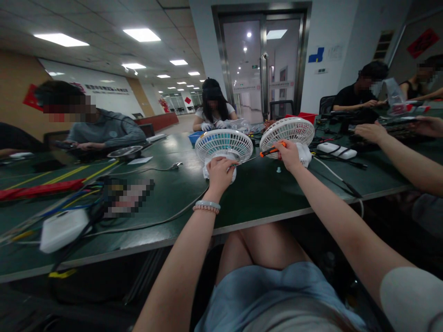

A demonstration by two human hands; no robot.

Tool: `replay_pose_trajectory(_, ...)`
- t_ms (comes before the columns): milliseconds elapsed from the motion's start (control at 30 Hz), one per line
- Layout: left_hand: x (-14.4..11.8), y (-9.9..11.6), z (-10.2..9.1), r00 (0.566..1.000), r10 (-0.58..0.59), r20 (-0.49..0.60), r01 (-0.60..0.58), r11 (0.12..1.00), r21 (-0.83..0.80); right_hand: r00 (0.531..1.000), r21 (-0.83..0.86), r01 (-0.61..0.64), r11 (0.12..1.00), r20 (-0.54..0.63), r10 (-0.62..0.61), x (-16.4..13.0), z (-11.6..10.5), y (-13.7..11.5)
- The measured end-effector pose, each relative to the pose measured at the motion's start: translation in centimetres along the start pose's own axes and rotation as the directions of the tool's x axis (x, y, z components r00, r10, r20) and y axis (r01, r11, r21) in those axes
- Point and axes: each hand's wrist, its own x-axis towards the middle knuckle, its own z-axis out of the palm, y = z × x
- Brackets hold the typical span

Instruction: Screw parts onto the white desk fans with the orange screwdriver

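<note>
Two white fans stand side by side before me on the green table. My left hand (223, 169) is closed around the motor housing at the back of the left fan (224, 143). In my right hand (287, 154) is a screwdriver (268, 151) with an orange and black handle. Its thin shaft points left, and the tip reaches the housing by my left fingers; the exact contact point is too small to make out. Just behind my right hand is the right fan (289, 131). A small pale plastic piece (278, 170) lies on the table below the screwdriver.
The green table (180, 198) carries a white power box (64, 230) with cables at the left. Another white box (336, 150) with a black cord lies right. A blue bin (195, 137) and red bin (304, 117) stand farther back. Several people sit around the table.
</note>
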Motion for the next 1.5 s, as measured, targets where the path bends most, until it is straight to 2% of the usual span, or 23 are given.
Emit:
replay_pose_trajectory(100, 0.0, 0.1, 0.0, 1.000, -0.001, 0.000, 0.001, 1.000, 0.000, 0.987, -0.206, 0.032, 0.978, -0.147, -0.063, -0.1, -0.2, -0.3)
replay_pose_trajectory(167, 0.0, 0.1, 0.0, 1.000, 0.000, -0.003, 0.000, 1.000, -0.002, 0.987, -0.356, 0.044, 0.933, -0.129, -0.096, -0.2, -0.2, -0.5)
replay_pose_trajectory(300, 0.0, 0.0, 0.0, 1.000, 0.000, -0.001, 0.000, 1.000, -0.004, 0.994, -0.589, 0.107, 0.801, 0.073, -0.079, -0.3, 0.2, -0.3)
replay_pose_trajectory(367, 0.0, 0.0, 0.1, 1.000, 0.001, 0.000, -0.001, 1.000, -0.003, 0.974, -0.655, 0.170, 0.736, 0.226, -0.024, -0.3, 0.4, 0.0)
replay_pose_trajectory(400, 0.0, 0.0, 0.1, 1.000, 0.003, -0.002, -0.003, 1.000, -0.002, 0.949, -0.675, 0.202, 0.710, 0.314, 0.029, -0.4, 0.6, 0.1)
replay_pose_trajectory(467, 0.0, -0.1, 0.1, 1.000, 0.007, -0.005, -0.007, 1.000, -0.002, 0.855, -0.687, 0.249, 0.682, 0.487, 0.179, -0.6, 0.8, 0.4)
replay_pose_trajectory(533, -0.1, -0.1, 0.1, 1.000, 0.007, -0.007, -0.007, 1.000, 0.001, 0.745, -0.680, 0.269, 0.682, 0.595, 0.300, -0.8, 1.0, 0.6)
replay_pose_trajectory(567, -0.1, -0.1, 0.1, 1.000, 0.007, -0.009, -0.007, 1.000, 0.003, 0.710, -0.680, 0.268, 0.682, 0.618, 0.338, -0.9, 1.1, 0.6)
replay_pose_trajectory(867, 0.0, -0.1, 0.2, 1.000, 0.000, -0.005, 0.000, 1.000, 0.011, 0.624, -0.749, 0.197, 0.633, 0.593, 0.508, -0.9, 1.1, 0.6)
replay_pose_trajectory(1033, 0.0, -0.2, 0.2, 1.000, 0.007, -0.016, -0.007, 1.000, 0.007, 0.628, -0.772, 0.218, 0.596, 0.579, 0.520, -0.8, 1.1, 0.8)
replay_pose_trajectory(1167, 0.0, -0.2, 0.1, 1.000, 0.007, -0.010, -0.007, 1.000, 0.007, 0.687, -0.797, 0.268, 0.541, 0.552, 0.472, -0.7, 1.2, 0.8)
replay_pose_trajectory(1233, 0.0, -0.2, 0.1, 1.000, -0.006, -0.011, 0.006, 1.000, 0.016, 0.697, -0.807, 0.268, 0.526, 0.539, 0.473, -0.7, 1.3, 0.6)
replay_pose_trajectory(1333, 0.0, -0.1, 0.0, 1.000, -0.020, -0.014, 0.020, 1.000, 0.020, 0.699, -0.817, 0.224, 0.531, 0.514, 0.496, -0.8, 1.4, 0.4)
replay_pose_trajectory(1500, 0.0, -0.1, 0.0, 1.000, -0.026, -0.016, 0.026, 1.000, -0.006, 0.740, -0.824, 0.129, 0.552, 0.451, 0.499, -1.0, 1.4, 0.1)
